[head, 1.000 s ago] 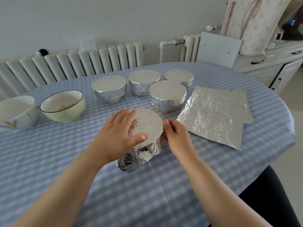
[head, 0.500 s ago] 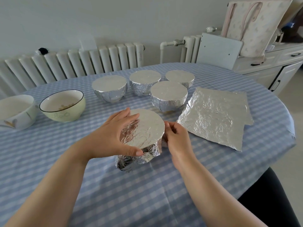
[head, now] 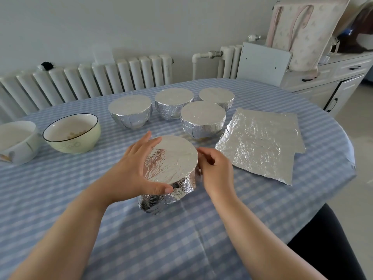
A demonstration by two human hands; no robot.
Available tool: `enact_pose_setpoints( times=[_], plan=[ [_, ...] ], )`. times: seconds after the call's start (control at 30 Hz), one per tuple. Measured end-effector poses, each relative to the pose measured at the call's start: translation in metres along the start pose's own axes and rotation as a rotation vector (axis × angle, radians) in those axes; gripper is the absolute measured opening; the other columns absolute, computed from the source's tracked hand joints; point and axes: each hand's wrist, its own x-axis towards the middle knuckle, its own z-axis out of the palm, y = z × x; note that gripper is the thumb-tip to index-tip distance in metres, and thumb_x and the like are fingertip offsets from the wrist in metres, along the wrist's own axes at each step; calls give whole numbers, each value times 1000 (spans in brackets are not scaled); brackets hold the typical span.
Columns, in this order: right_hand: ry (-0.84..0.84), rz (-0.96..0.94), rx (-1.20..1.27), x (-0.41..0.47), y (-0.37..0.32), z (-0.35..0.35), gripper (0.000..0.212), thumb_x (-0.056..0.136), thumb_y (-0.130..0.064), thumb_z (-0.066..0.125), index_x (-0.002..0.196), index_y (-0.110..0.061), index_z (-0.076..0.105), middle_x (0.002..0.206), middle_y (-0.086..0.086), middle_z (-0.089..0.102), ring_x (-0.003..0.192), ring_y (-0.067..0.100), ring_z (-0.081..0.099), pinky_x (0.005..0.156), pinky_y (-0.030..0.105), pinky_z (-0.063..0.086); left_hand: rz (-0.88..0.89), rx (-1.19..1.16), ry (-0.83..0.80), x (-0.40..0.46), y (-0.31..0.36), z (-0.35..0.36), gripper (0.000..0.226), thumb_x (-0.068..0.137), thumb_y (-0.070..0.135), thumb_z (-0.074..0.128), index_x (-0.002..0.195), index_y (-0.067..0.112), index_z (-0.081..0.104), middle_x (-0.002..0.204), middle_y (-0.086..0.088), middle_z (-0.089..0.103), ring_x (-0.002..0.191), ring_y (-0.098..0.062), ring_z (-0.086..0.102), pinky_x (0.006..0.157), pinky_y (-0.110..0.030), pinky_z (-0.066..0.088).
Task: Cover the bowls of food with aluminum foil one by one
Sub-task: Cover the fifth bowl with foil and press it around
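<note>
Your left hand point(head: 131, 170) cups the foiled bowl point(head: 171, 158) at table point(head: 60, 199) centre; your right hand point(head: 216, 172) pinches its foil skirt. Foil looks thin, tear-prone: press along the rim.

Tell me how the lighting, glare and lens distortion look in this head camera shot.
Head view: soft daylight, no hard shadows; the foil on the bowl being wrapped shows dark reflections near the left hand, the spare foil sheets glint mildly; wide-angle bending curves the radiator and table edge; focus is sharp throughout.
</note>
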Motion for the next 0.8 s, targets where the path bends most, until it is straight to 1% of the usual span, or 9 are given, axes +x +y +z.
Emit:
enact_pose_setpoints(
  times=[0.1, 0.17, 0.23, 0.27, 0.43, 0.5, 0.57, 0.7, 0.8],
  plan=[
    [35, -10, -61, -1, 1, -7, 24, 94, -19, 59, 115, -21, 71, 79, -15, 66, 80, 7, 64, 78, 21, 48, -1, 7, 12, 0, 0, 2, 130, 37, 91, 65, 149, 49, 13, 158, 31, -5, 146, 2, 0, 120, -42, 17],
    [29, -60, -105, -6, -1, -9, 23, 98, -27, 54, 95, -16, 74, 75, -9, 68, 75, 10, 63, 74, 30, 51, -6, 1, 36, 0, 1, 4, 130, 37, 91, 65, 149, 48, 14, 158, 29, -3, 145, 3, 1, 119, -42, 19],
    [0, -81, -210, -12, -8, -11, 44, 100, -35, 48, 63, -14, 57, 53, -8, 55, 55, 8, 50, 56, 26, 39, -12, -3, 73, 1, 3, 7, 131, 37, 91, 64, 150, 45, 16, 159, 26, -1, 142, 4, 2, 118, -40, 18],
    [-26, -72, -234, -13, -13, -12, 50, 101, -37, 46, 55, -16, 48, 46, -10, 51, 50, 7, 46, 51, 21, 33, -18, -4, 95, 1, 5, 10, 132, 37, 91, 63, 151, 43, 16, 160, 24, 0, 142, 3, 2, 117, -39, 17],
    [-153, -4, -164, 2, -33, -16, 57, 99, -39, 49, 47, -16, 46, 38, -12, 47, 40, 4, 43, 51, 20, 31, -92, 2, 193, 1, 15, 22, 134, 37, 93, 58, 152, 40, 13, 162, 16, 0, 146, -7, 2, 117, -41, 17],
    [-170, 41, -78, 3, -32, -13, 56, 96, -41, 54, 49, -10, 49, 41, -8, 47, 41, 6, 40, 54, 24, 33, -116, 10, 201, 0, 16, 24, 137, 38, 94, 58, 153, 37, 9, 163, 14, -1, 147, -9, 1, 117, -43, 16],
    [-150, 59, -13, -1, -26, -10, 45, 91, -43, 61, 63, -8, 59, 51, -8, 52, 49, 9, 45, 58, 27, 36, -133, 18, 184, 0, 16, 23, 142, 37, 95, 57, 155, 34, 5, 163, 11, -4, 148, -10, -2, 118, -44, 15],
    [-84, 113, 80, -9, -16, -3, 22, 85, -41, 71, 95, -22, 68, 87, -11, 72, 82, 3, 67, 77, 27, 53, -153, -20, 137, 0, 13, 18, 149, 32, 93, 60, 155, 33, 0, 163, 11, -9, 148, -8, -6, 118, -41, 10],
    [-60, 143, 201, -15, -15, 0, 16, 90, -36, 67, 90, -20, 69, 74, -11, 68, 67, 0, 62, 68, 21, 51, -144, -83, 113, -1, 10, 15, 147, 32, 88, 65, 155, 37, 3, 163, 13, -8, 146, 0, -7, 115, -33, 7]
  ],
)
